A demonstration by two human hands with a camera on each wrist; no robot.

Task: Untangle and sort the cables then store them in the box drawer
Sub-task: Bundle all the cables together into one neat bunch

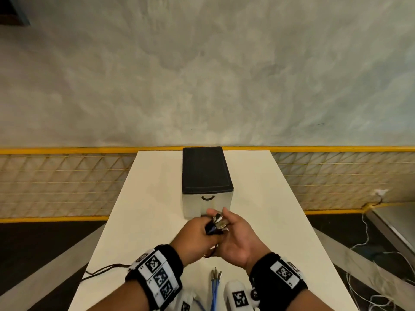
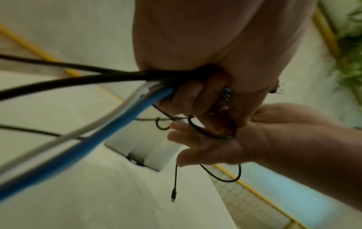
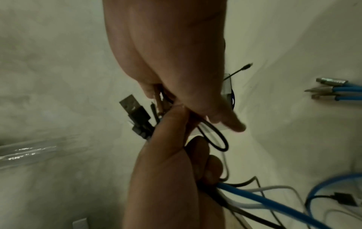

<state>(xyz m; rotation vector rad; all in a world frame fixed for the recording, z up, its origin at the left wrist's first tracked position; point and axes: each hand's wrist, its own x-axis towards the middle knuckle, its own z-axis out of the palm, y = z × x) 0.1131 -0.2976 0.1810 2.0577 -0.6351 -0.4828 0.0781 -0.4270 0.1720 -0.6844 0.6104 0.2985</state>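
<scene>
White table (image 1: pixel 157 198) runs lengthwise away from the viewer toward a grey mottled wall (image 1: pixel 202 63); yellow-framed mesh fence (image 1: pixel 56 176) on both sides. Box (image 1: pixel 205 173), black top, long axis along the table, drawer front (image 1: pixel 207 204) and handle facing the viewer. Left hand (image 1: pixel 195 232) fisted round the cables (image 2: pixel 98 108) above the table, just before the box; plugs point toward the wall. Right hand (image 1: pixel 238 236) pinches a thin black cable (image 3: pixel 215 137), apparently. Blue cable ends (image 1: pixel 215 274) lie at the near edge, tips toward the box.
</scene>
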